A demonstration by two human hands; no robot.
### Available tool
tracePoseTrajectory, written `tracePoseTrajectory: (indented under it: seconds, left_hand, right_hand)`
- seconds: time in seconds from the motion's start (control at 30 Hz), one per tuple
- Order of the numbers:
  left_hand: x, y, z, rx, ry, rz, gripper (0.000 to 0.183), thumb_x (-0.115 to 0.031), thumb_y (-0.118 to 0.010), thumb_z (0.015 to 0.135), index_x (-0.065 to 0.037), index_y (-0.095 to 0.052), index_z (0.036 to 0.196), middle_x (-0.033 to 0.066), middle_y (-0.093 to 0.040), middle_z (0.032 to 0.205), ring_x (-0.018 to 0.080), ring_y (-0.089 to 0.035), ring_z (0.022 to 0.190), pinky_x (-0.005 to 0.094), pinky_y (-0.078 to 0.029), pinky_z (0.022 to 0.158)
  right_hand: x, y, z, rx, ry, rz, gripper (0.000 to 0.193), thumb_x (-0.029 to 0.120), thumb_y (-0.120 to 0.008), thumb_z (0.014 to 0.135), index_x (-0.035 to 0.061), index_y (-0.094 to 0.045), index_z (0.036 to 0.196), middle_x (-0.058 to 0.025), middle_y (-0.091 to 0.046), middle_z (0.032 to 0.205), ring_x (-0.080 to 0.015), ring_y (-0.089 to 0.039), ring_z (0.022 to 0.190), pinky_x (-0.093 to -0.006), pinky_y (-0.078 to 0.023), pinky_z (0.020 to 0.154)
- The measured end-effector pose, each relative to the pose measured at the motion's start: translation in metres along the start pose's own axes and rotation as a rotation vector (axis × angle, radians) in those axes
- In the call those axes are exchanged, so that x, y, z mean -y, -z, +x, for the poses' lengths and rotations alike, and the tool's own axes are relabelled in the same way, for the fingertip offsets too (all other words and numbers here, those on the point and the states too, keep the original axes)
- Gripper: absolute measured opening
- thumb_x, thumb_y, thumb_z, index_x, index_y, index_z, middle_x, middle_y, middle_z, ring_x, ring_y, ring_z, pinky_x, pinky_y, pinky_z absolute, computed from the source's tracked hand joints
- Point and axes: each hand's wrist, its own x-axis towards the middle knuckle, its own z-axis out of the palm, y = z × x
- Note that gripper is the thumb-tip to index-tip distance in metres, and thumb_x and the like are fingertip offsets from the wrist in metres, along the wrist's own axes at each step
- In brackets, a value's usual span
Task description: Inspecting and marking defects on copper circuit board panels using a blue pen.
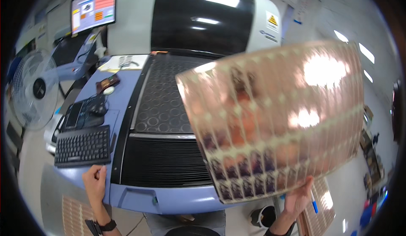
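My right hand (298, 198) grips the lower edge of a large shiny copper-coloured sheet (275, 117) covered with a grid of small repeated panels, and also holds a blue pen (314, 203). The sheet is raised and tilted in front of me, above the right part of the machine. My left hand (94, 182) rests with loosely curled fingers on the front left edge of the blue machine table (127, 109), just below a black keyboard (83, 146). A dark watch sits on that wrist.
The machine has a black bed patterned with circles (163, 96) and a dark hood (198, 20) behind. A mouse (98, 109), papers (122, 62), a monitor (94, 10) and a fan (34, 88) stand at left. More copper sheets (74, 212) lie low at left and right.
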Motion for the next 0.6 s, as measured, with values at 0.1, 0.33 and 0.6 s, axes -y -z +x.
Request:
tracePoseTrajectory:
  seconds: [0.1,0.33,0.6]
  left_hand:
    - [0.004,0.007,-0.005,-0.020,0.035,0.019,0.020,-0.012,-0.069,0.089,0.004,-0.064,0.078,0.0004,-0.037,0.051,0.0061,-0.032,0.050,0.0299,-0.024,0.047]
    - [-0.009,0.007,-0.008,-0.015,0.056,-0.014,0.020,-0.013,-0.072,0.087,0.003,-0.066,0.078,0.0004,-0.037,0.049,0.0052,-0.033,0.048,0.0293,-0.025,0.045]
    - [-0.007,0.005,-0.010,-0.023,0.078,-0.050,0.018,-0.012,-0.072,0.087,0.002,-0.067,0.079,-0.0011,-0.036,0.050,0.0042,-0.033,0.049,0.0271,-0.025,0.045]
  right_hand:
    - [0.002,0.024,-0.008,0.241,-0.101,0.191,0.035,0.024,-0.043,0.107,0.0039,-0.062,0.128,-0.0113,-0.065,0.129,-0.0267,-0.063,0.118,-0.0428,-0.050,0.105]
    - [-0.003,0.019,-0.005,0.082,-0.137,0.216,0.033,0.021,-0.046,0.106,-0.0028,-0.061,0.123,-0.0163,-0.068,0.122,-0.0229,-0.066,0.113,-0.0399,-0.053,0.103]
    - [-0.024,-0.038,0.022,-0.045,-0.549,0.140,0.029,-0.001,-0.051,0.095,-0.0089,-0.051,0.123,-0.0234,-0.067,0.111,-0.0318,-0.070,0.100,-0.0389,-0.063,0.087]
